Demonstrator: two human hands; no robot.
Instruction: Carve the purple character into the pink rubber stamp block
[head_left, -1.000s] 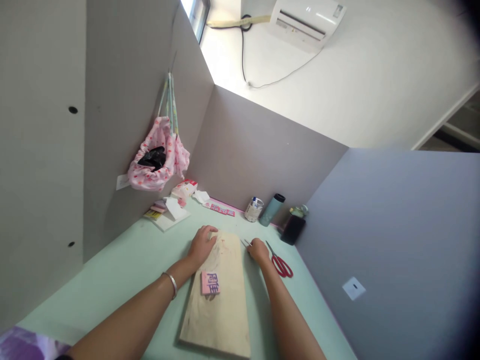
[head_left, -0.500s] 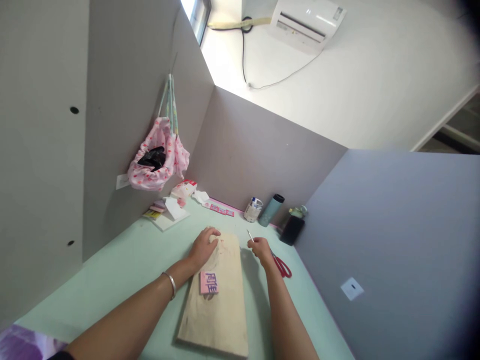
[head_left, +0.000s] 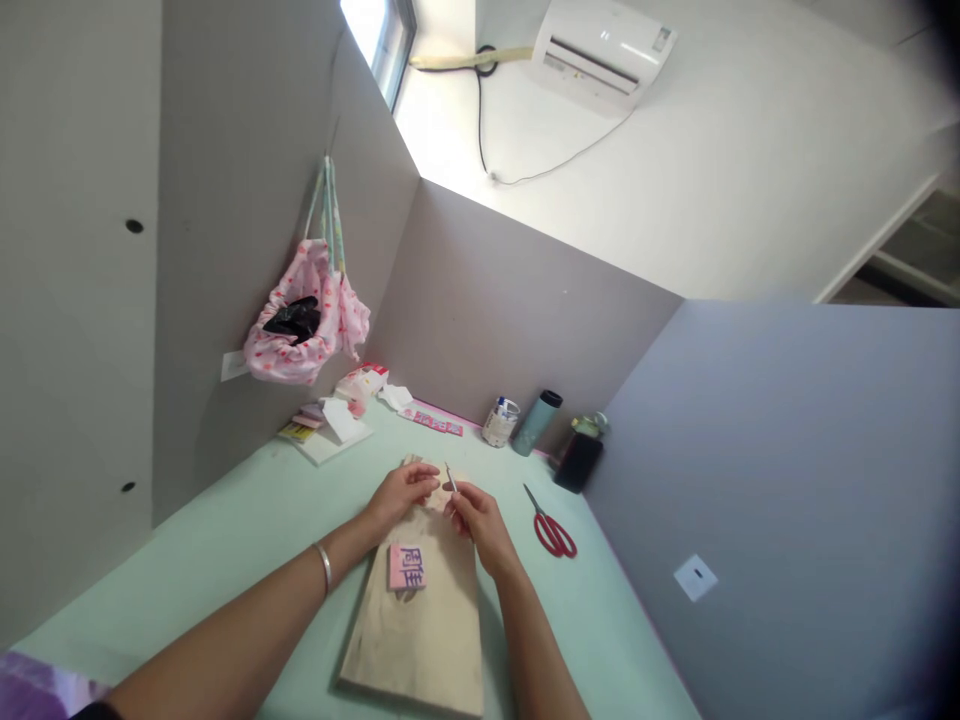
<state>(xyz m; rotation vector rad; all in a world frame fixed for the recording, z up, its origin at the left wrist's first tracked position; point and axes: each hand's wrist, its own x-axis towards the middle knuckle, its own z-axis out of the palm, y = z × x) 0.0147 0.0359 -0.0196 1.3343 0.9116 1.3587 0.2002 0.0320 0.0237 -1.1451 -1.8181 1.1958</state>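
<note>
My right hand point(head_left: 474, 517) has come in from beside the red scissors point(head_left: 551, 528) to the far end of the wooden board point(head_left: 420, 620), pinching a thin carving tool point(head_left: 450, 478) upright. My left hand point(head_left: 401, 492) meets it there, fingers curled toward the tool. The pink stamp block point(head_left: 407, 567) lies mid-board, nearer me, so I judge carving is about to start.

Partitioned craft cubicle point(head_left: 487, 300), green desk point(head_left: 247, 520)

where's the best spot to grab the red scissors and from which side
Take the red scissors by the red handle loops, the near end, coming from the near right. They lie flat on the green tabletop with the blades pointing away toward the back wall, and the loops face the right hand.
</note>
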